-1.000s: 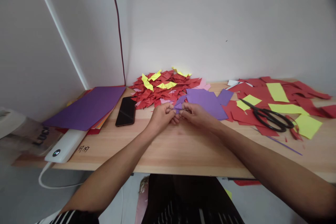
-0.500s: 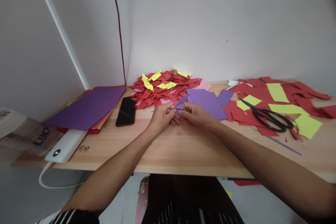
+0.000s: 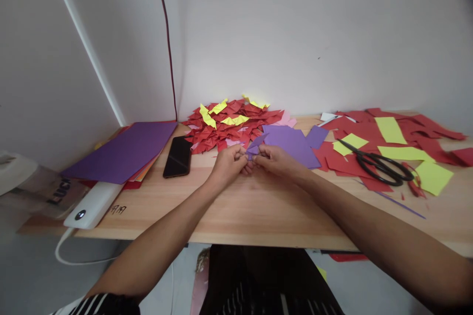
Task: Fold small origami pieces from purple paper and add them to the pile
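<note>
Between my two hands, just above the table, is a small folded piece of purple paper (image 3: 254, 145), with one pointed flap sticking up to the right. My left hand (image 3: 232, 161) pinches its left side with thumb and fingers. On the other side my right hand (image 3: 272, 158) grips it the same way, fingertips close to those of the left. Fingers cover much of the folds. Behind the right hand lie flat purple paper squares (image 3: 290, 142). A heap of folded red paper shapes (image 3: 231, 130), with some yellow and pink ones, sits beyond the left hand.
Black-handled scissors (image 3: 384, 165) rest on red and yellow paper pieces (image 3: 391, 130) at the right. To the left are a phone (image 3: 177, 156), large purple sheets (image 3: 125, 150), a white power bank (image 3: 94, 204) with a cable, and a clear plastic container (image 3: 37, 184). A wall stands behind the table.
Both hands stay nearly in place, still gripping the purple paper. Its upright flap has shifted very slightly to the right.
</note>
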{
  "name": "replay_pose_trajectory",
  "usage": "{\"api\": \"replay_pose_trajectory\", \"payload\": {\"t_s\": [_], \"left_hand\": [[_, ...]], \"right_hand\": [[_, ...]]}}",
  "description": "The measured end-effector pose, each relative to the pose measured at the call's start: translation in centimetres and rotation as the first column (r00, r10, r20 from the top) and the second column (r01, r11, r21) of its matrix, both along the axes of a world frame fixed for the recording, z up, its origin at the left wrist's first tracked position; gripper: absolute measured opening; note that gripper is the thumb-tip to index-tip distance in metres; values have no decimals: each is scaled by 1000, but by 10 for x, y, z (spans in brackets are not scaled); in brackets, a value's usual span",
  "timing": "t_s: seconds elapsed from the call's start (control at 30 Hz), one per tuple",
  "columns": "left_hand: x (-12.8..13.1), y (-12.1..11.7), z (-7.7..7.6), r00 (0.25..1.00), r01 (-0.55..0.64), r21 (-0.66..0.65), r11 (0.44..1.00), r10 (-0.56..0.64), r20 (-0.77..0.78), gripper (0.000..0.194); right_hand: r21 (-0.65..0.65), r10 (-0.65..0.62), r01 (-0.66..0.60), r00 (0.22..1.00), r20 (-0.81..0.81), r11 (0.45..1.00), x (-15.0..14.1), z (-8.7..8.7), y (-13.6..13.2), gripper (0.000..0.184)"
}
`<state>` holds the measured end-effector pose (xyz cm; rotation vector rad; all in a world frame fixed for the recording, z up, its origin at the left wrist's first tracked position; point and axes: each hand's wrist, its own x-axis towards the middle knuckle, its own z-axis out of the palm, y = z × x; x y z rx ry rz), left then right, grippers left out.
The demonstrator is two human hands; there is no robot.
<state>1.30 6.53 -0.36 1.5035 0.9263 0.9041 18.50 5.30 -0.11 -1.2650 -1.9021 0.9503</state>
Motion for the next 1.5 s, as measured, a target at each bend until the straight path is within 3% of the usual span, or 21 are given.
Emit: {"api": "replay_pose_trajectory", "payload": {"t_s": [0.17,0.3,0.53,0.8,0.97,1.13,1.3,1.5], "left_hand": [[-1,0,-1,1000,4,36,999,-3,-21,6],[-1,1,-1,1000,1,7,1000,-1,17,6],[-3,-1,0,999,-2,141,990,6,-33,12],[-7,-6,7,985,69,242,968,-28,-167,7],[-7,-1,5,993,120,136,983,-119,-15,5],[-7,5,1,974,175,46,983,-180,134,11],[-5,5,1,970,177,50,983,-183,159,10],[-5,2,2,974,173,67,983,-181,139,8]], "right_hand": [[59,-72,69,995,66,996,-1,-1,0,30],[14,-24,24,999,38,1000,0,0,0,23],[-93,17,-22,998,-58,995,3,2,1,23],[-69,58,-58,998,-2,996,6,6,1,23],[-168,84,-93,995,-57,981,8,12,-2,25],[-297,106,-179,963,-246,938,10,14,-3,31],[-359,78,-229,919,-387,905,12,8,1,36],[-430,-4,-212,893,-449,878,12,7,3,32]]}}
